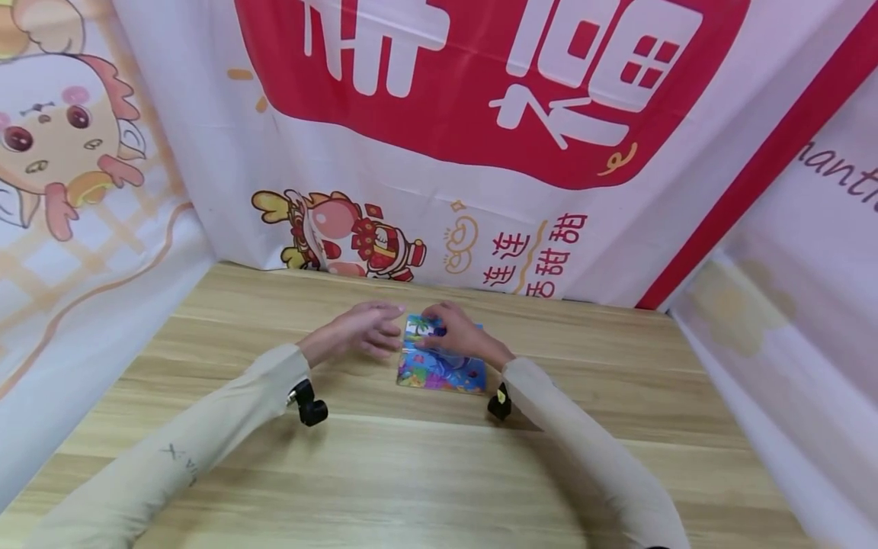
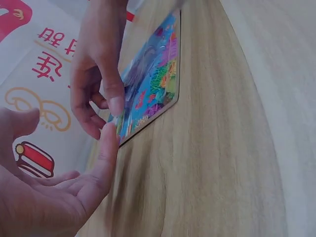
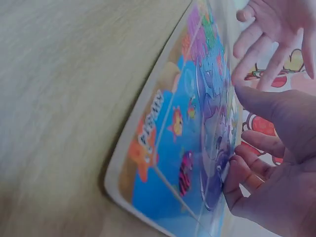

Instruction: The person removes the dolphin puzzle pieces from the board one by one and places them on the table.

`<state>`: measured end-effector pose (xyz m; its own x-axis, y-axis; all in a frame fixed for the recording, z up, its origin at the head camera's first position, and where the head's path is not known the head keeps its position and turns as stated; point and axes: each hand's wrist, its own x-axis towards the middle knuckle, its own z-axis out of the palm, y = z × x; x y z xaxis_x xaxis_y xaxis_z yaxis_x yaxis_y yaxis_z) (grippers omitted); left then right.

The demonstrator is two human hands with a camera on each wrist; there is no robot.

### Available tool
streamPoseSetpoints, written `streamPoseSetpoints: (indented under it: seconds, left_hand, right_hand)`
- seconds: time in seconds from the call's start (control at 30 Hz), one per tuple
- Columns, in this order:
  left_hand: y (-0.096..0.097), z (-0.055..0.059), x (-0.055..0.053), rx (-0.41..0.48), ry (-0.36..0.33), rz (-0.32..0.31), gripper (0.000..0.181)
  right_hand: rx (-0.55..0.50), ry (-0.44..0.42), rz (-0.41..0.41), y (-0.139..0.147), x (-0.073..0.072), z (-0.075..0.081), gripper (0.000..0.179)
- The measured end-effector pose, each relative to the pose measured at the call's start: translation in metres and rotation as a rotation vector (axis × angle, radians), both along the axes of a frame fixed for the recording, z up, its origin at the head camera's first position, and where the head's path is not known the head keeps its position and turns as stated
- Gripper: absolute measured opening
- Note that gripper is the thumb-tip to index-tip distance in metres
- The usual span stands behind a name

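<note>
A thin picture board (image 1: 439, 374) with rounded corners lies on the table, printed with a bright sea scene: palm tree, fish, coral and a large purple-blue figure. Its surface (image 3: 173, 113) looks glossy, with light streaks across it. My right hand (image 1: 461, 335) is over its upper right part, thumb and bent fingers apart and right at the surface. No separate object shows between them. At the board's left edge is my left hand (image 1: 366, 328), fingers loosely spread and holding nothing. In the left wrist view, a left fingertip (image 2: 109, 132) overlaps the board's near corner, close to the right thumb.
The wood-grain table (image 1: 384, 473) extends around the board. A printed white and red cloth (image 1: 439, 168) hangs behind it, with more cloth at the left and right sides. A small black camera (image 1: 312, 408) sits on the left wrist and another (image 1: 501, 402) on the right.
</note>
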<state>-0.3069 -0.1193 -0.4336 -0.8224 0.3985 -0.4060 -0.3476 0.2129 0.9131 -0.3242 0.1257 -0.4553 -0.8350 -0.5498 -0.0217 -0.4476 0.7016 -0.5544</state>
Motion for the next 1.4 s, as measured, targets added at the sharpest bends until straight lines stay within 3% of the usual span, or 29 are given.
streamPoseSetpoints:
  seconds: [0.13, 0.2, 0.37, 0.47, 0.63, 0.8, 0.9, 1.07, 1.23, 1.4]
  left_hand:
    - [0.003, 0.003, -0.004, -0.010, -0.048, -0.034, 0.072]
    - [0.005, 0.005, -0.005, 0.009, -0.080, -0.022, 0.071]
    - [0.010, 0.003, -0.007, 0.109, -0.221, 0.115, 0.073]
    - [0.013, 0.000, -0.007, 0.121, -0.262, 0.188, 0.071]
    - [0.019, -0.001, -0.008, 0.072, -0.239, 0.204, 0.046]
    - [0.024, 0.002, -0.007, 0.011, -0.241, 0.192, 0.024]
    - [0.027, 0.005, -0.006, 0.028, -0.288, 0.226, 0.023]
    - [0.028, 0.011, -0.005, 0.132, -0.352, 0.293, 0.032]
    - [0.028, 0.011, -0.007, 0.127, -0.315, 0.233, 0.040]
    - [0.027, 0.000, -0.009, 0.062, -0.215, 0.175, 0.038]
  right_hand:
    - [-0.013, -0.019, -0.016, -0.003, -0.001, 0.000, 0.055]
    - [-0.021, -0.014, -0.025, -0.005, -0.002, 0.001, 0.053]
    - [-0.044, -0.002, -0.037, -0.009, -0.004, -0.002, 0.051]
    - [-0.061, -0.009, -0.037, -0.009, -0.005, -0.004, 0.050]
    - [-0.125, -0.030, -0.022, -0.010, -0.007, -0.002, 0.048]
    - [-0.102, -0.035, 0.020, -0.011, -0.010, -0.001, 0.049]
    - [-0.106, -0.044, 0.042, -0.009, -0.013, 0.003, 0.048]
    - [-0.197, -0.069, 0.058, -0.010, -0.015, 0.010, 0.044]
    - [-0.172, -0.034, 0.058, -0.010, -0.016, 0.008, 0.045]
    - [-0.160, -0.014, -0.003, -0.013, -0.015, 0.002, 0.042]
